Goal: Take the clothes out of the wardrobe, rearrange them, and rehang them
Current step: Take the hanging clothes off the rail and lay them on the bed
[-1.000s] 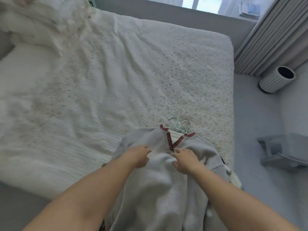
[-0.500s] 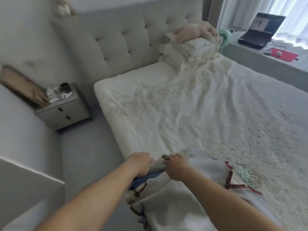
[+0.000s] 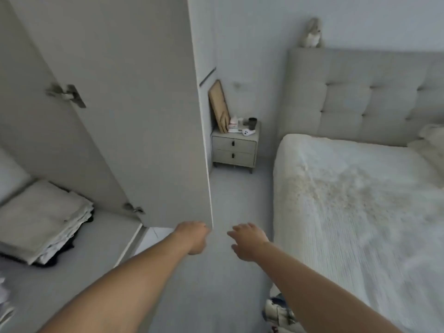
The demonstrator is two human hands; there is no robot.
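The open white wardrobe door [image 3: 134,116] stands edge-on at centre left, with two metal hinges on its inner face. Just below its bottom corner my left hand [image 3: 193,236] hangs with the fingers loosely curled and nothing in it. My right hand [image 3: 247,240] is a little to the right over the floor, fingers apart and empty. A stack of folded beige and white clothes [image 3: 40,222] lies on a low wardrobe shelf at the left. A patterned bit of clothing [image 3: 278,311] shows at the bed's near edge under my right forearm.
The bed [image 3: 360,212] with a white cover and tufted headboard fills the right. A grey two-drawer nightstand [image 3: 235,147] with small items stands beyond the door. A strip of pale floor [image 3: 237,200] runs between door and bed.
The view has swung left from the bed to the wardrobe. Both hands have let go of the grey sweater on the bed and now hang empty over the floor.
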